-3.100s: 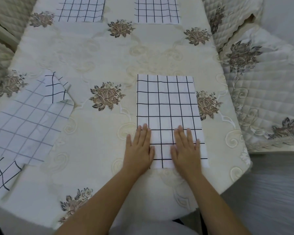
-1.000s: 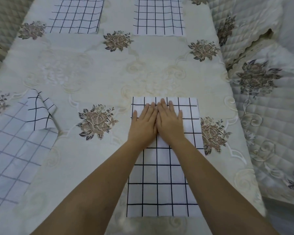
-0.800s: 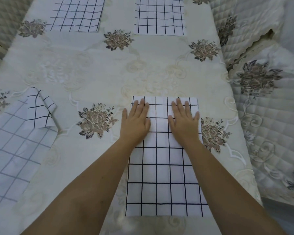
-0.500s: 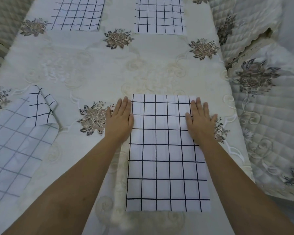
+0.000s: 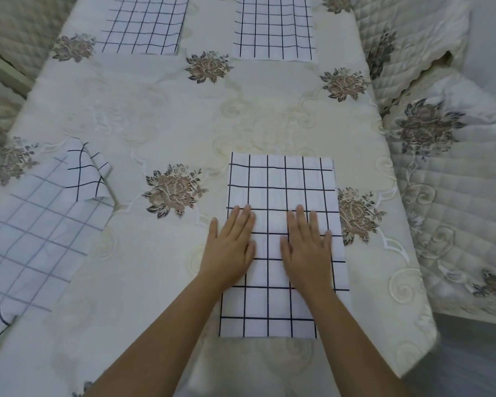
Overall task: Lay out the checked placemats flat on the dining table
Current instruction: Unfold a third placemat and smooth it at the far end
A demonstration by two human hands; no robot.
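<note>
Here's the near placemat [image 5: 281, 181], white with a dark grid, lying flat with its short side close to the near edge of the table [image 5: 184, 116], over toward the near right corner. Both palms are down on its middle. The left hand [image 5: 229, 247] lies across the mat's left edge, fingers straight and together on the cloth, thumb out on the tablecloth [image 5: 143, 282], gripping nothing. The right hand [image 5: 307, 247] lies wholly on the mat, just inside its right edge, fingers flat and slightly spread, also grasping nothing. A gap of bare checks shows between the two hands. The mat looks smooth, its corners down. An embroidered rose [image 5: 355, 214] sits right beside the mat's right edge, and another rose [image 5: 173, 190] lies off its left side. At the left edge of the table there's a rumpled placemat [image 5: 32, 239], paler side up, one corner folded back to show bolder dark lines. Up along the far edge, the far-left placemat [image 5: 143, 24] and the far-right placemat [image 5: 272, 27] lie flat, well apart from the hands. Past the right edge, quilted chair covers [image 5: 447, 196] with the same flower pattern, and grey floor [image 5: 470, 353] by the near right corner.
</note>
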